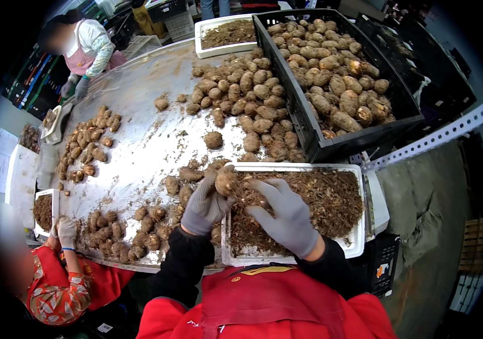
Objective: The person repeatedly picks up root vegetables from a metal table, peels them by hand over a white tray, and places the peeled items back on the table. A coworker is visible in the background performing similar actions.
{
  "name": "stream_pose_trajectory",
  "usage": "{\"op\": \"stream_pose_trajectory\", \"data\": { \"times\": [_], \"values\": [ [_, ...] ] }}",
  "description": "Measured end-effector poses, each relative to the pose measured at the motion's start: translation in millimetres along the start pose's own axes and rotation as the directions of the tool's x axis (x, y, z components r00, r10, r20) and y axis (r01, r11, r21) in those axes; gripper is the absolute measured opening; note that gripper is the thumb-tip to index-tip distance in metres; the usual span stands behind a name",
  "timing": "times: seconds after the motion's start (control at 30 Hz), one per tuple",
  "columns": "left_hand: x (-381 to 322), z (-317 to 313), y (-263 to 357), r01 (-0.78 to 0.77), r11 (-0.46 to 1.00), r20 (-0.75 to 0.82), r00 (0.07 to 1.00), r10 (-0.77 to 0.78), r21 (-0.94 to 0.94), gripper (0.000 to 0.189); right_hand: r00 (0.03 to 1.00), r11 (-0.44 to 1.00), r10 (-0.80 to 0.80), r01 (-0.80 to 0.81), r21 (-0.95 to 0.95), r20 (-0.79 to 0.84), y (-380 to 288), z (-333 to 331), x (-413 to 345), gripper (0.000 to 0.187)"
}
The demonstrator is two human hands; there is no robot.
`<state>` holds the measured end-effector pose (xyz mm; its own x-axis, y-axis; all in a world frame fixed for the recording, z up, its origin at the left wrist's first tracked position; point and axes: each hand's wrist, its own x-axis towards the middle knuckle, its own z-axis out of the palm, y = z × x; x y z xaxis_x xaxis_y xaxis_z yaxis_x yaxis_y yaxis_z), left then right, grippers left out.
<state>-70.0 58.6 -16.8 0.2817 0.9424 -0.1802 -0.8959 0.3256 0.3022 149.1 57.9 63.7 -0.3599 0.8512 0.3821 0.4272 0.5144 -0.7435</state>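
Note:
My left hand (205, 207), in a grey knit glove, holds a brown, hairy taro corm (226, 181) over the left edge of a white foam tray (361, 207). My right hand (288, 218), gloved alike, is just right of the corm with its fingers spread and nothing seen between them. Dry brown fibres and peelings (330, 199) fill much of the tray below it. Several taro corms (184, 186) lie on the metal table beside my left hand, and more (152, 241) sit to the left of my forearm.
A black plastic crate (286, 99) heaped with taro stands at the back right. A taro pile (245, 93) lies against it. Another foam tray (199, 42) of scraps is behind. Co-workers' gloved hands (66, 227), (81, 87) work at the left. A perforated metal bar (432, 133) juts out at right.

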Motion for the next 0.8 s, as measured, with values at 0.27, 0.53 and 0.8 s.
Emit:
{"op": "stream_pose_trajectory", "data": {
  "times": [0.27, 0.53, 0.8],
  "values": [
    [-26, 10, -68, -0.045, 0.995, -0.168, 0.985, 0.029, -0.088, 0.035, 0.997, 0.996, -0.058, 0.054, -0.069, -0.049, 7, 21, -21, 0.023],
    [-41, 29, -67, 0.082, 0.717, -0.320, 0.925, 0.203, 0.692, 0.039, 0.996, 0.978, -0.088, 0.088, -0.187, 0.010, 12, 11, -37, 0.014],
    [-43, -26, -79, -0.174, -0.193, 0.232, 0.913, 0.336, 0.966, 0.065, 0.997, 0.993, 0.063, -0.059, -0.098, 0.039, 30, 9, -39, 0.009]
  ]
}}
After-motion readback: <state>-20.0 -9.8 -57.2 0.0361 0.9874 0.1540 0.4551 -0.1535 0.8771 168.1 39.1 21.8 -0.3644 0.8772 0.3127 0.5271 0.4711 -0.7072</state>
